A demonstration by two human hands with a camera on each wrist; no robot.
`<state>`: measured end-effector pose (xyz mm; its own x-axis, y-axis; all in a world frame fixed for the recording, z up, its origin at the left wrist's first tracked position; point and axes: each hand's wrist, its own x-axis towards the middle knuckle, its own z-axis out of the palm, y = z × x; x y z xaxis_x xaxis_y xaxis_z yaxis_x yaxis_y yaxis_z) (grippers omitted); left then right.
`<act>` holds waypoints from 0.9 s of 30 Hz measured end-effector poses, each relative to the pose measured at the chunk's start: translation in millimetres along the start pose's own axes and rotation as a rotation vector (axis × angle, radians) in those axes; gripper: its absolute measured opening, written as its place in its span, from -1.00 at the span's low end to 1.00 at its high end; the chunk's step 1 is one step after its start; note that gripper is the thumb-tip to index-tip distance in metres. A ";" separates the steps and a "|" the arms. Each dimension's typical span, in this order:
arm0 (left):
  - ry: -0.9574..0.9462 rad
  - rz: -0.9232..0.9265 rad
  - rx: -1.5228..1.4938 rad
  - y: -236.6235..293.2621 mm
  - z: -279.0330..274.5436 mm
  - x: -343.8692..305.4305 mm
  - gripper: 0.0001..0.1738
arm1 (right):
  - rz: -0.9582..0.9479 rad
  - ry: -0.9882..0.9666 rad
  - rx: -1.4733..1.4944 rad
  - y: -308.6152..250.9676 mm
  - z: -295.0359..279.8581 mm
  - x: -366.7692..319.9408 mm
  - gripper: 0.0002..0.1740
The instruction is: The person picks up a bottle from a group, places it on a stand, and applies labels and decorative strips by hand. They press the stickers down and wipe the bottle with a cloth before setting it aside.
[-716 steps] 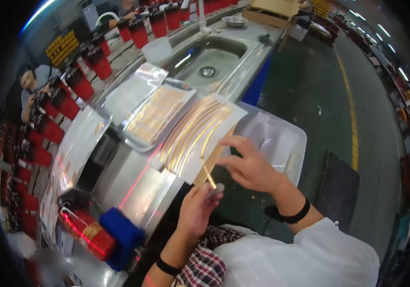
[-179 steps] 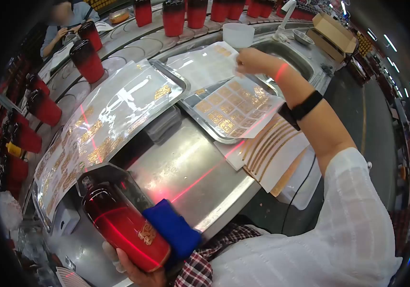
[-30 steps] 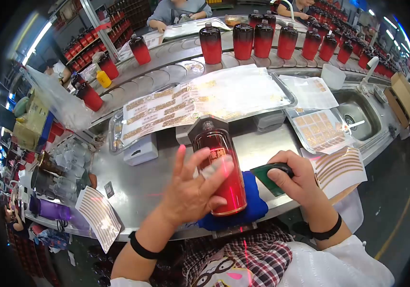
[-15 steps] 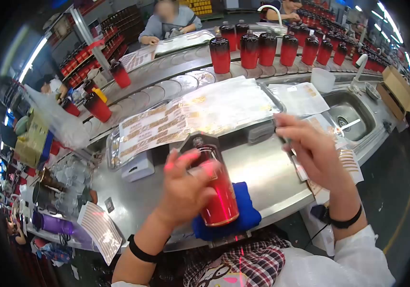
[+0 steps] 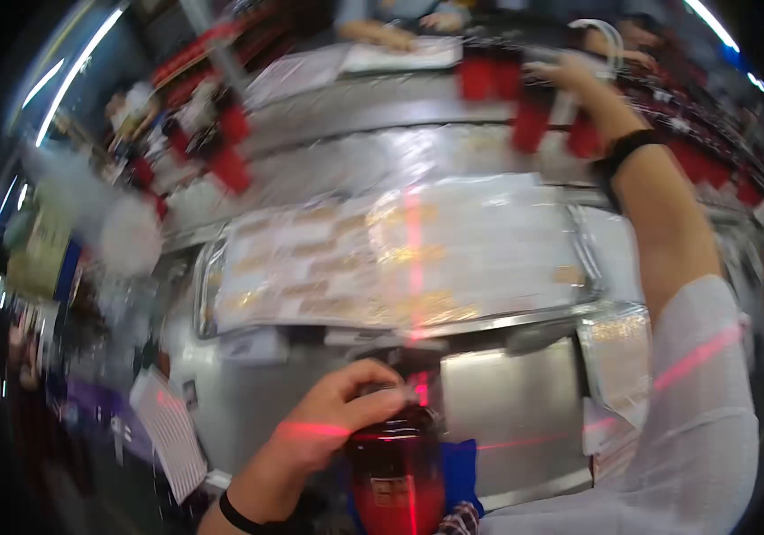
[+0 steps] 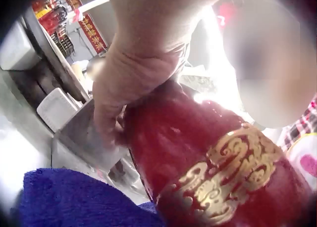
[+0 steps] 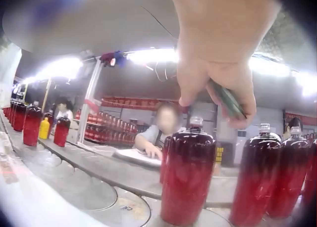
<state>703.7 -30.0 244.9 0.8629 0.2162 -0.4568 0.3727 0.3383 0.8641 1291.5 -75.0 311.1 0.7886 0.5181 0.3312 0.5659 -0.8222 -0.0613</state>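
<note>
A glossy red bottle with a dark top [image 5: 395,486] lies at the near edge by a blue cloth [image 5: 460,473]. My left hand [image 5: 333,415] grips it around its neck and shoulder. Gold ornament [image 6: 228,172] shows on its red side in the left wrist view. Far forward, my right hand [image 5: 569,76] reaches to the row of standing bottles, blurred in the head view. A green scraper [image 7: 229,101] is held between its curled fingers, just above and beside an upright red bottle [image 7: 188,175] with a clear neck.
Trays with gold-printed sheets [image 5: 489,241] lie across the middle of the steel bench. A striped sheet [image 5: 168,437] lies at left, a smaller gold sheet [image 5: 618,357] at right. A conveyor of round plates [image 7: 94,187] runs behind; a person [image 7: 166,123] sits beyond it.
My right hand has moved from beside the bottle, scraper in hand, forward to the standing bottles. My left hand has gone from spread fingers over the bottle to gripping its neck end.
</note>
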 end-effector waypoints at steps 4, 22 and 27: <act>0.101 0.399 0.458 3.3 -11.7 -60.4 -0.65 | -0.344 0.336 0.127 -40.4 14.9 -75.0 -0.27; 1.921 0.583 0.286 -239.1 26.2 -457.9 -0.75 | -0.825 -0.280 0.425 -158.8 160.8 -500.2 -0.44; 2.436 -0.069 0.817 -381.8 21.4 -561.8 -0.74 | -0.738 -0.239 0.374 -141.0 153.6 -475.3 -0.49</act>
<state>83.9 -300.2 176.2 -0.5443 0.5248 0.6544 0.8367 0.2833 0.4688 873.8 -169.1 17.8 0.1938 0.9596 0.2040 0.9626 -0.1460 -0.2281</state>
